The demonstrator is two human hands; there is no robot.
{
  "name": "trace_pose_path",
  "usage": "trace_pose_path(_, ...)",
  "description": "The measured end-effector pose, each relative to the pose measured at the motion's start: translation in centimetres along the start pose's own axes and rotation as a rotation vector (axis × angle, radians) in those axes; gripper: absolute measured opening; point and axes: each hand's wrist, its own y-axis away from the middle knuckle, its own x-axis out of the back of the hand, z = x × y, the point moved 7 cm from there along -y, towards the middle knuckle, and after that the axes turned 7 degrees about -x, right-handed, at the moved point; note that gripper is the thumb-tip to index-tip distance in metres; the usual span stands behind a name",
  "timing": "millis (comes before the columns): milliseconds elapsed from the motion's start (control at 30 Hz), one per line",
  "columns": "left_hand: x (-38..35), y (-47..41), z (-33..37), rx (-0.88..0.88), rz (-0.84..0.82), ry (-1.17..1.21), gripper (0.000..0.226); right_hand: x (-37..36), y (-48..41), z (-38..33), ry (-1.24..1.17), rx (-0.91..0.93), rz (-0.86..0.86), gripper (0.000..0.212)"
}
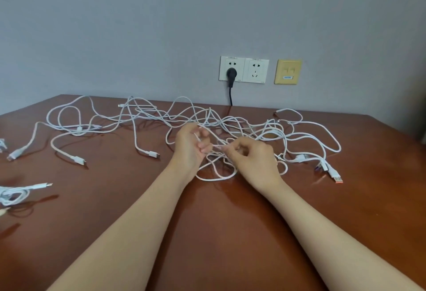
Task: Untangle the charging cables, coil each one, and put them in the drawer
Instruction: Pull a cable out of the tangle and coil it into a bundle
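Spread out in a big white tangle of cables (230, 124) across the brown surface (207, 221), up near the wall. Pinching one thin strand (216, 146) with the curled fingers (206, 147) of the left hand (191, 145), right over the middle of the mess. Pinching the same strand close beside it with the fingers (232, 150) of the right hand (251, 157). Off at the left edge, well apart: one small bundled cable (13, 195). Over on the right, an orange-tipped plug (337, 179). Behind, white sockets (244, 69) with a black plug (231, 74) in one.

Bare forearms (129, 233); bare left hand (189, 146); bare right hand (252, 160)
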Motion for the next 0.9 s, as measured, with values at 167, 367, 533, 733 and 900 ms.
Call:
trace_pose_path(167,0.9,-0.6,-0.1,0.055,0.036,0.216,0.033,-0.9,0.4,-1.0,0.340,0.128,0.003,0.010)
trace_pose_path(367,1.9,-1.0,0.6,0.049,0.079,0.383,0.026,-0.2,0.2,0.1,0.239,0.006,-0.026,0.029)
trace_pose_path(533,1.9,-1.2,1.3,0.015,0.099,0.344,0.031,0.2,0.0,-0.2,-0.001,0.012,0.034,0.023)
trace_pose_path(733,-0.7,0.3,0.4,0.001,-0.150,-0.406,0.018,1.9,0.0,-0.1,-0.237,-0.036,0.162,0.024)
trace_pose_path(900,-2.8,2.0,-1.5,-0.070,-0.436,-0.921,0.014,2.4,0.0,0.0,-0.260,-0.029,0.207,0.025)
